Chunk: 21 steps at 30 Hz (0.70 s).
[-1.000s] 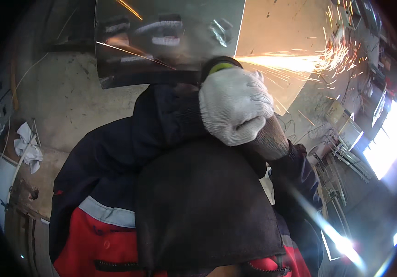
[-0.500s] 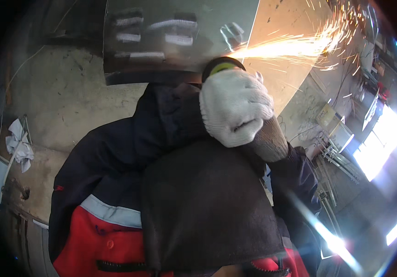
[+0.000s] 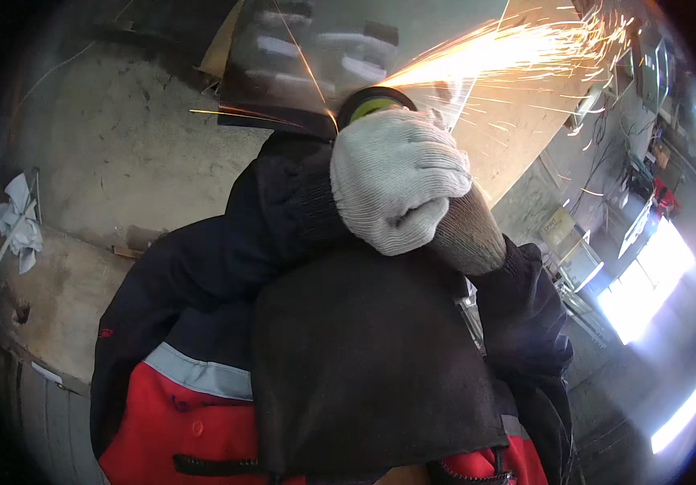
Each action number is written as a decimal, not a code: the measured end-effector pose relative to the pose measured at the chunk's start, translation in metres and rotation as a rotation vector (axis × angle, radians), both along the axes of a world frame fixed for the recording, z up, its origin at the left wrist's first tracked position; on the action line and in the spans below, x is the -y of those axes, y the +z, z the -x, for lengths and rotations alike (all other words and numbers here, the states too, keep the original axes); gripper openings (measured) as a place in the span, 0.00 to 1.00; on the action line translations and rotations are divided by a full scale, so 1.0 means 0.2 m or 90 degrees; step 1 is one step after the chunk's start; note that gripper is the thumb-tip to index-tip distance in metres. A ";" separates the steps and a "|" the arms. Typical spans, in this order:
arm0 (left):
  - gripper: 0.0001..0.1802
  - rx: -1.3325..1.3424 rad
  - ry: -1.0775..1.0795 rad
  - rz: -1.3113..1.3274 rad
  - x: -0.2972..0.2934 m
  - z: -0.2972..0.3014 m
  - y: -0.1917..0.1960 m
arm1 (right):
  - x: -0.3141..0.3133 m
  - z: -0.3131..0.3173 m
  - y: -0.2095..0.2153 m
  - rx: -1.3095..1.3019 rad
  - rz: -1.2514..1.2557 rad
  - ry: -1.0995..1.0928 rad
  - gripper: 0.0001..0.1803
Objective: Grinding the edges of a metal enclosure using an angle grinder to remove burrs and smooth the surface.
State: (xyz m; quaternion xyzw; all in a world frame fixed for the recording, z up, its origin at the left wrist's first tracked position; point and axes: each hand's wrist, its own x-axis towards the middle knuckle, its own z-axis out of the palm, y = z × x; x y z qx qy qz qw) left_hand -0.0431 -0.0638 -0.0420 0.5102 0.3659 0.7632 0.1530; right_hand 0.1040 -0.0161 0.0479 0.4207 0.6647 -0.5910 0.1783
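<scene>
Gloved hands: two — one left hand [image 3: 400,179], one right hand [image 3: 471,236]. Dark sleeves [image 3: 307,192]: two. Grinder [image 3: 370,108]: one. Metal sheet [image 3: 445,28]: one. Tan board [image 3: 518,129]: one. Main spark spray [image 3: 477,61]: one. White cloth [image 3: 20,222]: one. Dark flap [image 3: 372,364]: one. Big bright patches [image 3: 647,279]: three. Pale marks [image 3: 368,68] on sheet — several, too blurred to count.

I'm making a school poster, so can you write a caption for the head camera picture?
Sparks fly from a grinder at a grey sheet, gloved left hand over gloved right hand.
</scene>
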 end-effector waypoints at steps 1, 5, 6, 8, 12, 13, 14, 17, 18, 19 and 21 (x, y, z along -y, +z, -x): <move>0.14 -0.077 -0.044 0.127 0.08 0.09 0.07 | -0.01 0.02 -0.02 -0.005 -0.006 0.005 0.16; 0.14 -0.004 0.006 0.124 0.06 0.03 0.06 | -0.02 -0.01 -0.03 0.011 -0.026 0.033 0.19; 0.14 -0.027 -0.006 0.108 0.04 0.02 0.08 | -0.02 -0.09 -0.06 0.011 -0.028 0.036 0.19; 0.13 -0.050 -0.025 0.093 0.03 -0.01 0.09 | 0.00 -0.22 -0.10 0.004 -0.113 0.148 0.22; 0.13 -0.066 -0.100 0.145 0.09 0.04 0.11 | 0.00 -0.14 -0.03 0.028 -0.086 0.167 0.23; 0.13 -0.025 -0.048 0.100 0.09 0.04 0.09 | 0.00 -0.09 -0.03 0.027 -0.084 0.169 0.23; 0.13 0.018 0.001 0.051 0.09 0.07 0.08 | 0.01 -0.01 -0.03 -0.022 -0.067 0.089 0.22; 0.13 0.014 0.053 0.047 0.07 0.09 -0.01 | -0.02 0.12 -0.01 -0.046 -0.062 0.054 0.21; 0.12 0.013 0.082 0.051 0.07 0.08 -0.05 | -0.03 0.13 -0.02 -0.022 -0.072 0.100 0.20; 0.11 -0.018 0.072 0.044 0.09 0.15 0.04 | -0.04 0.13 -0.01 -0.053 -0.094 0.141 0.20; 0.11 -0.038 0.075 0.080 0.12 0.14 0.07 | -0.04 0.15 0.03 -0.044 -0.079 0.165 0.21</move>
